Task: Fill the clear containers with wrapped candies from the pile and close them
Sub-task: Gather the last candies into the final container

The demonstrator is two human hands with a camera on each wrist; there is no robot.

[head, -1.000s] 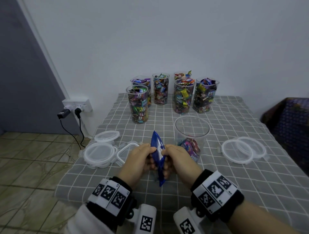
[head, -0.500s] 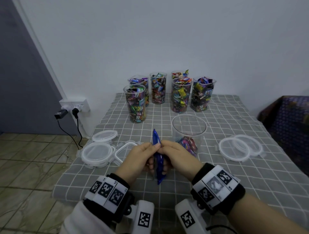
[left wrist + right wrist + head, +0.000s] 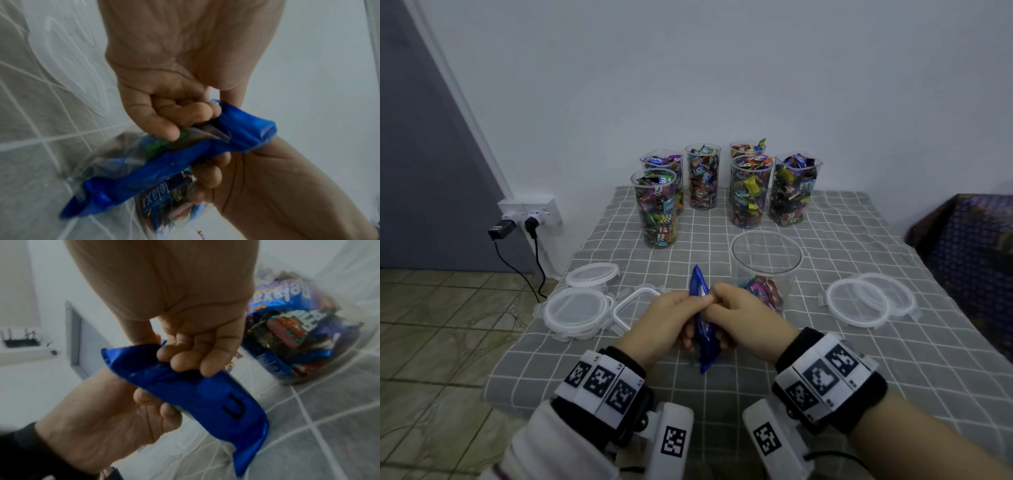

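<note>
A blue candy bag stands edge-on between my two hands above the near part of the table. My left hand pinches its upper edge from the left, and my right hand pinches it from the right. The left wrist view shows the blue candy bag gripped by curled fingers of both hands. In the right wrist view the blue candy bag is partly clear, with candies inside. Just beyond my right hand stands an open clear container holding a few wrapped candies at its bottom.
Several clear containers full of candies stand at the back of the grey checked table. Round lids and a square lid lie at the left, two round lids at the right. A wall socket is left of the table.
Both hands keep hold of the blue bag, and their thumbs have drawn closer together at its top edge. The camera has shifted slightly.
</note>
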